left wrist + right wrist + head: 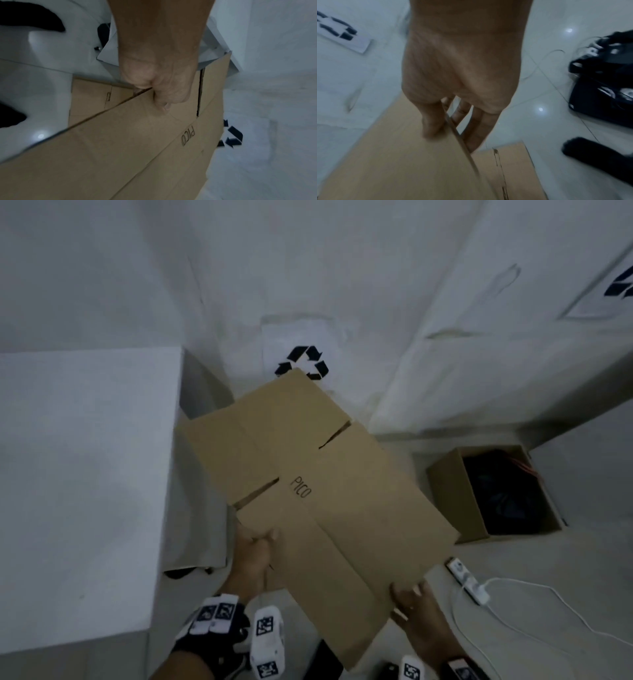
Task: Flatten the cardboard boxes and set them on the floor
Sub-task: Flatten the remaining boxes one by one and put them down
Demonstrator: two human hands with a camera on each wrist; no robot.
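flattened box (318, 491) held tilted above the floor (534, 583), left hand (255, 553) pinching its near left edge, right hand (416, 607) clamped on the near right corner, thumb on top and fingers beneath. another flat box (89, 97) already lies on the floor under it. risks, as judged: grips sit on one end only, so the far end may sag or swing into the open box (493, 491); a drop toward the right could land on the power strip (467, 580) and its cable.
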